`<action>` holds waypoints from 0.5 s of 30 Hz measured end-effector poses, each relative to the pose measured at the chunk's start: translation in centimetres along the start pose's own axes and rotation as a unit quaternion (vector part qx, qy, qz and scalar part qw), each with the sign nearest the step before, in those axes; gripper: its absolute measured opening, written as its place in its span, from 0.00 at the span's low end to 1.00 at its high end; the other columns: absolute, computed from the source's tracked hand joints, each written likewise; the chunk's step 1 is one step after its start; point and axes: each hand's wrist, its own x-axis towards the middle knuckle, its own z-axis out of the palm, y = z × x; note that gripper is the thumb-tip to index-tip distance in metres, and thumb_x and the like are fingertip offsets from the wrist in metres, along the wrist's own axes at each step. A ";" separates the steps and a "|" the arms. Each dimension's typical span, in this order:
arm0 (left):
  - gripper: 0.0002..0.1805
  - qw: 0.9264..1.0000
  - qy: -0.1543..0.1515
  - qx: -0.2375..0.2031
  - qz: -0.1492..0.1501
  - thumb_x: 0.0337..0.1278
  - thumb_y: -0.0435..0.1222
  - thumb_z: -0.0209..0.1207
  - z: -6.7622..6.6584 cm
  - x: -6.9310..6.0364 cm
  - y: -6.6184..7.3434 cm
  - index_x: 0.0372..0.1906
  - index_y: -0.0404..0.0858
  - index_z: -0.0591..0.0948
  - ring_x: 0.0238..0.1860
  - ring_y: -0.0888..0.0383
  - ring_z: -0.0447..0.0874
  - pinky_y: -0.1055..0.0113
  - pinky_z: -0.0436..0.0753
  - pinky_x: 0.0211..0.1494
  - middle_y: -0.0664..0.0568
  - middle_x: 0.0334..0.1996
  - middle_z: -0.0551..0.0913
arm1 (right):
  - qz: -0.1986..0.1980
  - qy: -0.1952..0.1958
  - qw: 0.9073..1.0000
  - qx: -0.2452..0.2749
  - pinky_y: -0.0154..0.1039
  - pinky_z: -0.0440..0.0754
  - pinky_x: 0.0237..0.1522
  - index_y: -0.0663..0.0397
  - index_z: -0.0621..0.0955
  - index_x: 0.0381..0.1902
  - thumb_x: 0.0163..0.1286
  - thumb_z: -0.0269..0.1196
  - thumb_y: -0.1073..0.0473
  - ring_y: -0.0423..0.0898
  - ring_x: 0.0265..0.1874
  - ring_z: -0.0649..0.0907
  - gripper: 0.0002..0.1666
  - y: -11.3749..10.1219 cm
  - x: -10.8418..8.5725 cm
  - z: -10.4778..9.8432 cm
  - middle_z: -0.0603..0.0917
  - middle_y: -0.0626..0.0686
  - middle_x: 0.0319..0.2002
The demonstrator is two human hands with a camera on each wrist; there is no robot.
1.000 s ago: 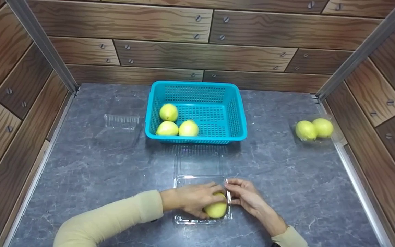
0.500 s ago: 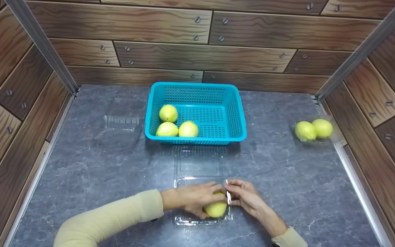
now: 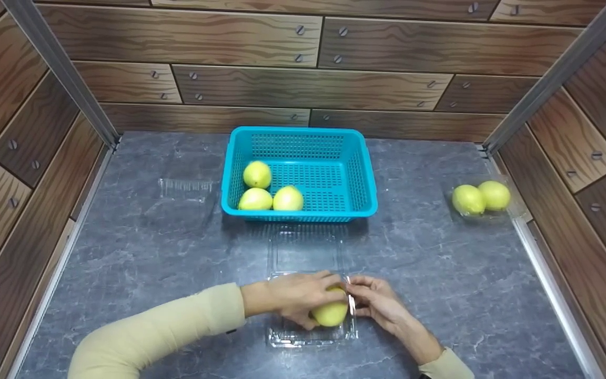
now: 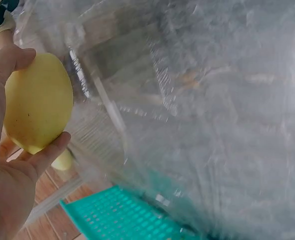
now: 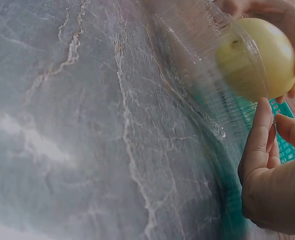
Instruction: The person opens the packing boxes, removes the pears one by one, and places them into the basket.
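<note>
In the head view my left hand (image 3: 305, 297) grips a yellow apple (image 3: 330, 308) from its left side, over the tray half of an open clear plastic clamshell (image 3: 287, 338). Thumb and fingers curl round the apple (image 4: 37, 102) in the left wrist view. My right hand (image 3: 382, 305) pinches the tray's right wall between thumb and fingertips. Through that clear wall part of the apple (image 5: 260, 57) shows in the right wrist view. The clamshell's lid lies flat, pointing away toward the basket. Whether the apple touches the tray floor cannot be told.
Behind the lid stands a turquoise basket (image 3: 361, 210) with several yellow apples (image 3: 256, 175) at its left end. A clear plastic container (image 3: 184, 189) lies left of it. Far right, another clear container (image 3: 516, 202) holds two apples. Wood-patterned walls (image 3: 250, 84) enclose the table.
My left hand and the apple have shifted slightly away from me, toward the lid, and the apple looks a little raised. The right hand keeps its hold on the tray wall.
</note>
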 end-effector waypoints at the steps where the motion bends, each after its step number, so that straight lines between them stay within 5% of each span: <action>1: 0.48 1.000 0.001 0.002 0.001 0.45 0.49 0.81 -0.3 0.0 0.0 0.72 0.46 0.71 0.68 0.53 0.77 0.63 0.86 0.69 0.47 0.71 0.74 | 0.000 0.001 1.000 -0.002 0.32 0.92 0.34 0.48 0.84 0.44 0.73 0.67 0.61 0.38 0.33 0.87 0.05 0.0 0.0 0.0 0.88 0.43 0.38; 15: 0.48 0.999 0.006 0.040 -0.016 0.46 0.50 0.80 -4.7 -0.7 -1.7 0.73 0.45 0.72 0.67 0.52 0.78 0.62 0.88 0.67 0.47 0.70 0.75 | -0.005 0.006 1.000 -0.009 0.31 0.91 0.31 0.48 0.84 0.44 0.72 0.68 0.61 0.35 0.30 0.83 0.05 0.2 0.0 -0.1 0.86 0.43 0.39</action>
